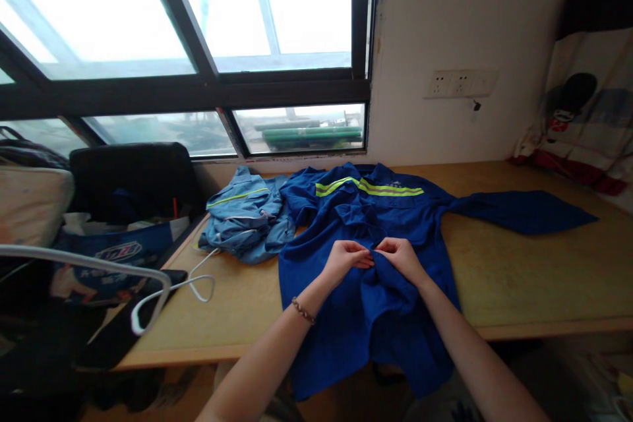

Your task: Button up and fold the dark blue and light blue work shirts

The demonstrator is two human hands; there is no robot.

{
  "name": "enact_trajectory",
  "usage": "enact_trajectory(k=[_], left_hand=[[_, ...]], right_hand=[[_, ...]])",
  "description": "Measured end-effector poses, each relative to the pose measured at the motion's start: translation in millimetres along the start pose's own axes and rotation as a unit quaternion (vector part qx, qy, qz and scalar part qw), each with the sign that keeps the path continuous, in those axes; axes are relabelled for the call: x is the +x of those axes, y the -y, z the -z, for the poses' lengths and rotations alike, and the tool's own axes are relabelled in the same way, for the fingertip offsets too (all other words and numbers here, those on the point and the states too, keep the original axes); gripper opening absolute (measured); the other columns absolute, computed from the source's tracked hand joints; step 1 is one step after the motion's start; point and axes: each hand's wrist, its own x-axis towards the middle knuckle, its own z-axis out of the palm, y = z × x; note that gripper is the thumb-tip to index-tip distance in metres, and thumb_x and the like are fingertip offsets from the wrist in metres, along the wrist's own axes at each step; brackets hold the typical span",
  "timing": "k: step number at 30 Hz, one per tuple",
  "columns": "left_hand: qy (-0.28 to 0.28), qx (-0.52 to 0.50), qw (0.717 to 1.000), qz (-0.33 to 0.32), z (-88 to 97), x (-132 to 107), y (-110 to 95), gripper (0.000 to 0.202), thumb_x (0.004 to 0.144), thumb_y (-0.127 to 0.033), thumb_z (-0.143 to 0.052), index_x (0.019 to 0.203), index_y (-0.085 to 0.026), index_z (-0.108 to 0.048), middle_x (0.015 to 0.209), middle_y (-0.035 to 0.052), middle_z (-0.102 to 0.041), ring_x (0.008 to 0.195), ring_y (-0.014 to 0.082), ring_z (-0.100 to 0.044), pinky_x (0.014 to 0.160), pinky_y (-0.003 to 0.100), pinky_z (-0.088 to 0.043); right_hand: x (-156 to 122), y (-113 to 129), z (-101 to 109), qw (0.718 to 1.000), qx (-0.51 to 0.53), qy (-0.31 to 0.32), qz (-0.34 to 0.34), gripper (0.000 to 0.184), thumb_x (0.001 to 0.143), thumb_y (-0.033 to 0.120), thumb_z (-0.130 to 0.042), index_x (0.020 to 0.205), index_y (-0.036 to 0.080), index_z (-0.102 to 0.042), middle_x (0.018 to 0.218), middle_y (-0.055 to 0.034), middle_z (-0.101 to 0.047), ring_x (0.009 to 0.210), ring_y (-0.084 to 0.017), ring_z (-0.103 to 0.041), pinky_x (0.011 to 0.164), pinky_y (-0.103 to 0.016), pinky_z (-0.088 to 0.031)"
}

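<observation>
A dark blue work jacket (346, 316) with yellow-green reflective stripes lies spread on the wooden table (534, 277), its hem hanging over the near edge and one sleeve stretched to the right. My left hand (343, 257) and my right hand (400, 256) meet at the jacket's front opening. Both pinch the fabric there with closed fingers, fingertips almost touching. A beaded bracelet sits on my left wrist.
A crumpled lighter blue garment (247, 221) lies to the left of the jacket. A white clothes hanger (198, 280) rests at the table's left end. A black chair and bags stand at the far left. Windows and a wall socket (459, 84) are behind; striped fabric hangs at the right.
</observation>
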Motion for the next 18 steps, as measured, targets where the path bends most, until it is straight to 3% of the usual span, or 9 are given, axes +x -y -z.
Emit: enact_trajectory(k=[5,10,13,18], left_hand=[[-0.036,0.002,0.999,0.024,-2.5,2,2,0.031,0.06,-0.036,-0.07,0.071,-0.008,-0.064,0.065,0.0096,-0.066,0.059,0.0168,-0.063,0.058,0.027,-0.051],[-0.09,0.026,0.995,0.022,-2.8,5,5,0.025,0.053,-0.026,-0.075,0.068,-0.008,-0.064,0.06,0.0051,-0.062,0.052,0.0118,-0.057,0.048,0.021,-0.048],[-0.102,-0.001,0.994,0.026,-0.7,6,7,0.022,0.055,-0.023,-0.073,0.068,-0.008,-0.063,0.059,0.0039,-0.061,0.05,0.0099,-0.056,0.048,0.02,-0.047],[-0.076,-0.098,0.992,0.021,3.5,6,5,0.021,0.056,-0.02,-0.072,0.071,-0.011,-0.059,0.06,0.0012,-0.058,0.053,0.0086,-0.056,0.053,0.02,-0.048]], right_hand=[[-4,-3,-9,0.985,-0.157,-0.025,0.074,0.015,0.071,0.031,-0.058,0.066,0.017,-0.06,0.062,-0.0023,-0.063,0.056,-0.014,-0.057,0.053,-0.024,-0.041],[-7,-8,-16,0.922,-0.344,-0.041,0.173,0.009,0.075,0.023,-0.052,0.071,0.019,-0.058,0.058,0.0001,-0.058,0.056,-0.013,-0.055,0.055,-0.024,-0.037],[-8,-9,-18,0.921,-0.337,-0.049,0.188,0.008,0.076,0.024,-0.052,0.08,0.019,-0.057,0.059,0.001,-0.057,0.056,-0.012,-0.053,0.057,-0.023,-0.038],[-6,-4,-18,0.946,-0.261,-0.072,0.176,0.014,0.075,0.025,-0.054,0.087,0.02,-0.055,0.057,0.0039,-0.051,0.05,-0.01,-0.049,0.051,-0.021,-0.038]])
